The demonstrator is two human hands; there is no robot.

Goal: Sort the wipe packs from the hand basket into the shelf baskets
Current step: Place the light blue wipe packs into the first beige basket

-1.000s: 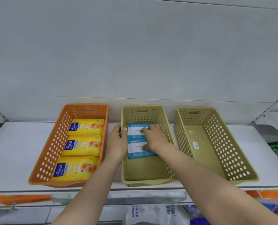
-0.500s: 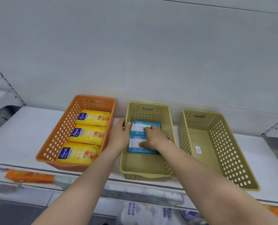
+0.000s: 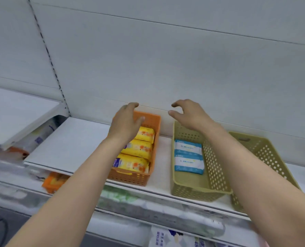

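Nearest the shelf's front edge, the middle basket, olive green and perforated, sits square on the white shelf. Inside it lie two blue wipe packs, flat, one behind the other, touching end to end and pushed against the wall away from the third basket, with bare floor in front of them. To the left of the middle basket, with a strip of shelf between, stands the orange basket, and it holds three yellow wipe packs in a row from front to back, each touching the next. On the other side of the middle basket, just beside it, is another olive basket; I cannot see anything in it, though an arm hides much of its floor.

Now the hands, both up and holding nothing. The left hand hovers over the back of the orange basket, fingers loosely bent, thumb out. The right hand hangs above the back end of the middle basket, fingers curled like a claw, thumb apart, clear of the blue packs.
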